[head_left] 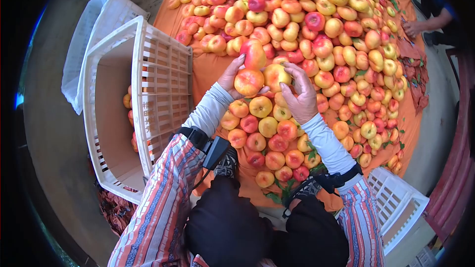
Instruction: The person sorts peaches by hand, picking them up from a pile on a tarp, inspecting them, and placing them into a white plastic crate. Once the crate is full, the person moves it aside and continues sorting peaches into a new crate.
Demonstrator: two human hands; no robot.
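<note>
My left hand (pixel 230 77) is closed around a red-orange flat peach (pixel 249 83), and a larger red and yellow peach (pixel 254 54) rests against its fingers. My right hand (pixel 301 95) has its fingers curled on the side of a yellow peach (pixel 277 77), which sits right beside the ones in my left hand. Both hands are over a big pile of flat peaches (pixel 326 44) on an orange cloth (pixel 210 71). Below my hands, more peaches (pixel 268 127) lie between my feet.
At my left stands a white plastic crate (pixel 166 69) with some peaches inside and a clear plastic liner (pixel 81 54) behind it. Another white crate (pixel 391 197) is at the lower right. Another person's hand (pixel 413 28) is by the pile's right edge. Green leaves lie among the fruit.
</note>
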